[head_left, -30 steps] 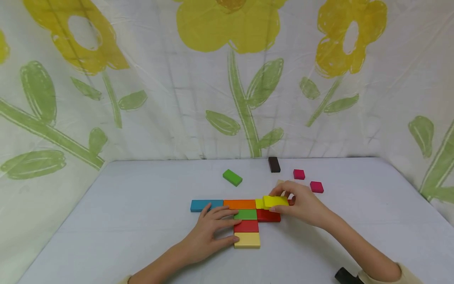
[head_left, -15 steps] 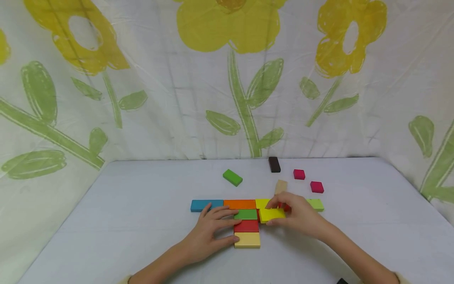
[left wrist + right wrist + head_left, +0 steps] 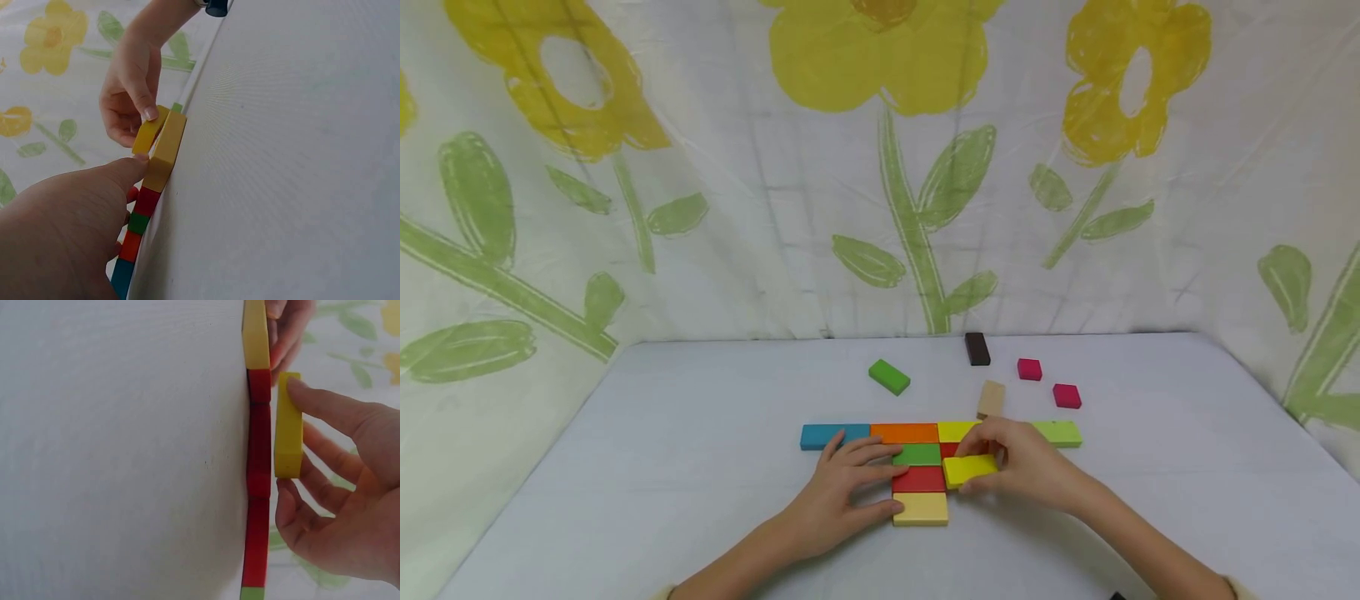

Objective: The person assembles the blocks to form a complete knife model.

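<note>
My right hand (image 3: 1026, 467) pinches a yellow block (image 3: 968, 472) between thumb and fingers. In the right wrist view a gap shows between that yellow block (image 3: 288, 428) and the red blocks on the table. It is just right of the column's red block (image 3: 917, 479) and partly covers another red block (image 3: 951, 450). My left hand (image 3: 838, 504) lies spread along the column's left side, fingertips at the green block (image 3: 919, 454), the red block and the cream block (image 3: 921, 508). Behind them runs a row with a blue block (image 3: 827, 437), an orange block (image 3: 905, 433) and another yellow block (image 3: 957, 431).
A light green block (image 3: 1060, 433) ends the row at the right, past my right hand. Farther back lie a loose green block (image 3: 889, 377), a dark brown block (image 3: 977, 349), a tan block (image 3: 991, 399) and two pink blocks, one nearer (image 3: 1067, 396). A flowered cloth (image 3: 737, 250) hangs behind.
The right hand has brought the yellow block from above the back row toward the front and slightly left, beside the column. The tan and light green blocks are uncovered. The left hand stays put.
</note>
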Motion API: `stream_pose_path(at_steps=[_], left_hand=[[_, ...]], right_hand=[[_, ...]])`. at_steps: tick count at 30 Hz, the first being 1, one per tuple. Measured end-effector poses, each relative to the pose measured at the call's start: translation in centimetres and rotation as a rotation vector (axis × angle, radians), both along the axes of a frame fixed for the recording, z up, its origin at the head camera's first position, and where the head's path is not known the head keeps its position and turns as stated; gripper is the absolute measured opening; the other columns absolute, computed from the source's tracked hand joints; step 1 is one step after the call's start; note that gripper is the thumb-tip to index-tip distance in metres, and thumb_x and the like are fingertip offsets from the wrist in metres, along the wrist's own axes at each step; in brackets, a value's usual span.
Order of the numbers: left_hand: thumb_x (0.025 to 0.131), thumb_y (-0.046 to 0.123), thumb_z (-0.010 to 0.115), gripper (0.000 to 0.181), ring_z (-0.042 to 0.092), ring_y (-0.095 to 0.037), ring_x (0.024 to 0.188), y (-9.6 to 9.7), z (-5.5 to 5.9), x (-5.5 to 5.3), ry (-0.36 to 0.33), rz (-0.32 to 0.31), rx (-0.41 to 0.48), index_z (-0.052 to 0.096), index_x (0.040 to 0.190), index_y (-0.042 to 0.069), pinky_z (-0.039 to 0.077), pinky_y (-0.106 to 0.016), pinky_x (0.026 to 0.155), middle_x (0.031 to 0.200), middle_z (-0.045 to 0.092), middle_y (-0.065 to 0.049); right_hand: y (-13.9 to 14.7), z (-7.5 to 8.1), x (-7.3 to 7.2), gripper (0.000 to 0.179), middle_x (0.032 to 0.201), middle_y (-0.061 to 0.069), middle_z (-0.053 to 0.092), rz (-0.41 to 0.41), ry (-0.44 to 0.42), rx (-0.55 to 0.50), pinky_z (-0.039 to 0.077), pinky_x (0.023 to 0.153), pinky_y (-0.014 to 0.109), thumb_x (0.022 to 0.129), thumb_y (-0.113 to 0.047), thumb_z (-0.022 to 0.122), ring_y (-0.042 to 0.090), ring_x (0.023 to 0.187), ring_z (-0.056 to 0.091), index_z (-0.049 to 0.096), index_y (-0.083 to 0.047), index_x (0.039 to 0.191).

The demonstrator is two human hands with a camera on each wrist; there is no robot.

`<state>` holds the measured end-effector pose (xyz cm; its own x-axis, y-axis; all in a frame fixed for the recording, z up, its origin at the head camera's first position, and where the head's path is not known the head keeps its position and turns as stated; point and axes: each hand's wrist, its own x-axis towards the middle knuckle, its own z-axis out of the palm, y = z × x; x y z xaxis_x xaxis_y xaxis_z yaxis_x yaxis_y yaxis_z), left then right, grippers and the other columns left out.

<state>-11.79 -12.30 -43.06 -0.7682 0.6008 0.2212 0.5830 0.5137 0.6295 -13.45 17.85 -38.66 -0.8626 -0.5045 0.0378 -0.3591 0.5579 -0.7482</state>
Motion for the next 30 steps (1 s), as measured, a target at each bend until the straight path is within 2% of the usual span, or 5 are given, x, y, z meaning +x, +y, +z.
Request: stream_pose_path(at_steps=[13,19,22,26,30], left_hand=[[0.099,0.04,0.074,0.041,0.048,-0.033,0.143,0.05,0.15,0.08,-0.004,0.003,0.001,0.074,0.136,0.021,0.015,-0.082,0.116,0.149,0.062,0.003],[0.1,0.041,0.073,0.041,0.049,-0.032,0.143,-0.02,0.07,0.07,0.004,0.002,0.0,0.074,0.136,0.021,0.016,-0.081,0.116,0.149,0.062,0.003],[0.1,0.041,0.073,0.041,0.049,-0.032,0.143,-0.05,0.04,0.08,0.008,0.002,0.004,0.074,0.136,0.021,0.016,-0.081,0.116,0.149,0.062,0.003],[0.1,0.04,0.074,0.04,0.049,-0.032,0.143,-0.05,-0.02,0.07,0.017,0.001,0.011,0.074,0.136,0.021,0.016,-0.081,0.116,0.149,0.062,0.003],[0.099,0.039,0.074,0.04,0.049,-0.032,0.143,0.01,-0.15,-0.01,0.024,0.0,0.011,0.074,0.136,0.021,0.016,-0.081,0.116,0.149,0.062,0.003]], right_hand=[[-0.24,-0.31,0.25,0.033,0.092,-0.011,0.063,0.014,0.025,0.063,0.047,0.068,0.021,0.078,-0.028,0.096,0.007,0.083,0.053,0.075,-0.018,0.102],[-0.4,-0.51,0.29,0.032,0.098,-0.012,0.067,-0.008,0.04,0.099,0.053,0.078,0.022,0.078,-0.03,0.096,0.01,0.094,0.058,0.074,-0.02,0.1],[-0.54,-0.54,0.43,0.032,0.1,-0.011,0.067,-0.028,0.038,0.118,0.059,0.091,0.032,0.078,-0.03,0.096,0.02,0.109,0.061,0.074,-0.022,0.1],[-0.69,-0.63,0.6,0.032,0.102,-0.01,0.066,-0.048,0.046,0.146,0.055,0.103,0.052,0.078,-0.03,0.096,0.034,0.124,0.059,0.073,-0.024,0.099],[-0.71,-0.83,0.59,0.033,0.102,-0.008,0.063,-0.052,0.053,0.161,0.058,0.1,0.046,0.077,-0.03,0.096,0.023,0.113,0.061,0.072,-0.024,0.099]])
